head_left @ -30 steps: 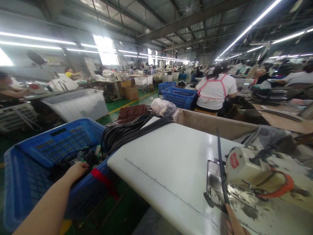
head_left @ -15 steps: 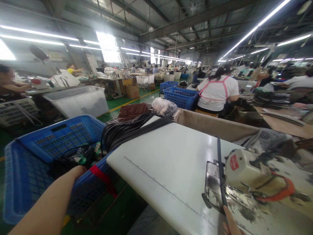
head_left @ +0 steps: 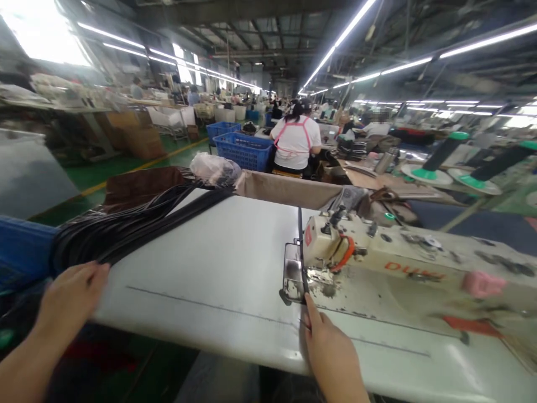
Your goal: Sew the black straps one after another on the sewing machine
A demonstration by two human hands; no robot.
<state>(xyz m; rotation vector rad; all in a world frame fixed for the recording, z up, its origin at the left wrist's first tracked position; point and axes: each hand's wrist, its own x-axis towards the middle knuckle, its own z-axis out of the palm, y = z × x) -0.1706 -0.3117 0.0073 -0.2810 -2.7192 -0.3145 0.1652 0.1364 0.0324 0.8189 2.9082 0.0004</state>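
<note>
My left hand (head_left: 69, 296) lies at the left edge of the white table (head_left: 218, 263), fingers stretched out and touching the near end of a bundle of black straps (head_left: 126, 229) that runs across the table's left corner. My right hand (head_left: 331, 347) is at the front edge, its fingertips closed on the near end of a single black strap (head_left: 301, 246). That strap runs under the head of a cream sewing machine (head_left: 377, 252), over its metal plate (head_left: 291, 274).
A blue basket (head_left: 20, 246) sits low at the left. Brown material (head_left: 138, 184) and a plastic bag (head_left: 212, 168) lie behind the table. A person in a white shirt (head_left: 296, 143) sits ahead beside blue baskets (head_left: 245, 151). Thread cones (head_left: 436, 162) stand at the right.
My left hand has come out of the blue basket and up to the strap bundle at the table edge. The view has swung right. My right hand stays on the single strap.
</note>
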